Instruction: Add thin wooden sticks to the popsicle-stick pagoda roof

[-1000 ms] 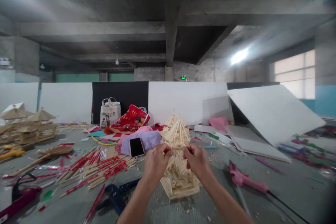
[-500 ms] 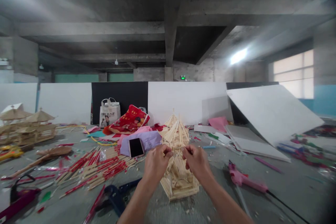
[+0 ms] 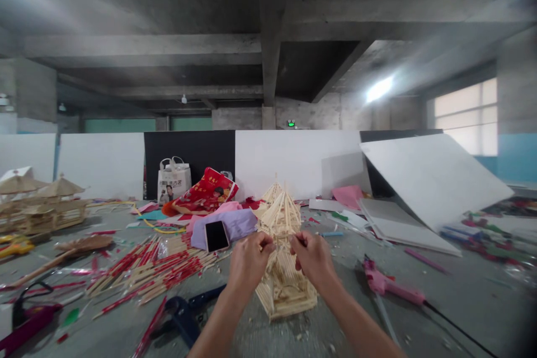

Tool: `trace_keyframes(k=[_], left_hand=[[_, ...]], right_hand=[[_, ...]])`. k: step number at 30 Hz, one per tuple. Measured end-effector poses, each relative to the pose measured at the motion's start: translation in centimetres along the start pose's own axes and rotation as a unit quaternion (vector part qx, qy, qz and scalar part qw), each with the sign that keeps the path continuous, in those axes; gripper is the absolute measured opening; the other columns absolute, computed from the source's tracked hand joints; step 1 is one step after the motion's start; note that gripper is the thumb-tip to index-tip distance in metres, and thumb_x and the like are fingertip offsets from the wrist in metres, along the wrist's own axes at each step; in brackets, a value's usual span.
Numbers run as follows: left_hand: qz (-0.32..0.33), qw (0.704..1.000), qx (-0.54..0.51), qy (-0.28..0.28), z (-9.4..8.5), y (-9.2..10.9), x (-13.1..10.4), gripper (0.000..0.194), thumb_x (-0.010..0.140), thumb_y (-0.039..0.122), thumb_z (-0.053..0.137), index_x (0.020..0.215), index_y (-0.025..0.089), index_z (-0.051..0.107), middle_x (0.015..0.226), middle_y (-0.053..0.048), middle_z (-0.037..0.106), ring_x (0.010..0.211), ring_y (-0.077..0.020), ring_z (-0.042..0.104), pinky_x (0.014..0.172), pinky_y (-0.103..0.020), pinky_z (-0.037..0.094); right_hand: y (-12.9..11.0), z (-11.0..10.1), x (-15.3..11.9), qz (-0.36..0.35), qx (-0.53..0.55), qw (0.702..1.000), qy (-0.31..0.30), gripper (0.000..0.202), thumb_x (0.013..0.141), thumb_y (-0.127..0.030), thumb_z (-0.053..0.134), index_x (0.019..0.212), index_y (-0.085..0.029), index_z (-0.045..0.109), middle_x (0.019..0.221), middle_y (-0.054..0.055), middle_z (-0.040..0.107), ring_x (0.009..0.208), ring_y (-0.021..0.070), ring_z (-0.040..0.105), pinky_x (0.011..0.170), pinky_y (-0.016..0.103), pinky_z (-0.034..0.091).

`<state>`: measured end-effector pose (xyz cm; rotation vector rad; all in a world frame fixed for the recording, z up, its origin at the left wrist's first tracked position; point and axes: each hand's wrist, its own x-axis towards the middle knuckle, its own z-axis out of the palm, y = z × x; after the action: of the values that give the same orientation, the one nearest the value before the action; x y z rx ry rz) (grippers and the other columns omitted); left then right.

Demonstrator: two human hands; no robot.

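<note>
One miniature pavilion model (image 3: 286, 210), pale wooden sticks, stood upright on the grey work surface (image 3: 352, 319), centred before the person, its slatted base nearest. One left hand (image 3: 250, 260), at the model's left side: thumb and fingers drawn together in a pinch. One right hand (image 3: 314, 257), at the opposite side: likewise pinched; whether either gripped a sliver of stick could not be told. State of construction: pointed roofs raised, base framed, the whole seemingly well advanced; gaps showed between roof ribs, though whether these awaited filling was uncertain, and the joints between the hands were too small to judge. Loose stock, left: one spread of red-and-natural sticks (image 3: 168, 272), not built into the model. Tools: one pink glue gun (image 3: 392, 287), lying to the right, cord trailing; one dark blue hand tool (image 3: 183, 313), beside the left forearm. Sundries: one smartphone (image 3: 216, 236), face up on purple cloth (image 3: 242, 224). Far left: a group of roofed stick models (image 3: 61, 210), apparently more complete, well apart from the central piece.
</note>
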<state>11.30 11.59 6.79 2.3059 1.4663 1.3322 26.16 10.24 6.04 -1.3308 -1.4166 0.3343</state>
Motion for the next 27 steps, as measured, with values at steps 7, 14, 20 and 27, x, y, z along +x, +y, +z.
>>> trace_keyframes(k=[7,14,20,27], left_hand=[[0.001,1.0,-0.002,0.0,0.11,-0.18,0.07,0.012,0.073,0.028,0.053,0.076,0.021,0.064,0.073,0.0,0.067,0.068,-0.0145,0.057,0.061,-0.023,0.035],[-0.002,1.0,-0.007,-0.001,0.22,-0.21,0.05,0.012,0.072,0.027,0.054,0.076,0.021,0.064,0.073,0.001,0.067,0.067,-0.0141,0.057,0.061,-0.023,0.035],[-0.001,1.0,-0.009,-0.005,0.14,-0.1,0.02,0.012,0.072,0.027,0.053,0.075,0.021,0.064,0.072,0.001,0.067,0.067,-0.0142,0.057,0.06,-0.023,0.035],[-0.003,1.0,-0.013,-0.007,0.14,-0.18,0.05,0.012,0.072,0.026,0.053,0.074,0.021,0.064,0.072,0.0,0.067,0.067,-0.0151,0.058,0.061,-0.024,0.034]], right_hand=[[-0.03,-0.05,0.03,-0.005,-0.001,1.0,-0.004,0.026,0.077,-0.033,0.043,0.057,-0.017,0.05,0.039,-0.005,0.049,0.028,0.0071,0.045,0.03,0.015,0.031],[0.38,0.03,0.16,-0.006,-0.003,1.0,0.0,0.027,0.077,-0.034,0.043,0.057,-0.017,0.05,0.042,-0.004,0.051,0.029,0.0069,0.046,0.029,0.014,0.03],[0.31,0.0,0.01,-0.004,-0.002,1.0,0.002,0.026,0.077,-0.033,0.043,0.058,-0.017,0.05,0.038,-0.005,0.048,0.027,0.0068,0.044,0.028,0.014,0.03],[0.03,-0.11,0.01,-0.006,-0.005,1.0,0.008,0.026,0.076,-0.032,0.044,0.057,-0.017,0.051,0.042,-0.004,0.051,0.029,0.0069,0.046,0.031,0.014,0.032]])
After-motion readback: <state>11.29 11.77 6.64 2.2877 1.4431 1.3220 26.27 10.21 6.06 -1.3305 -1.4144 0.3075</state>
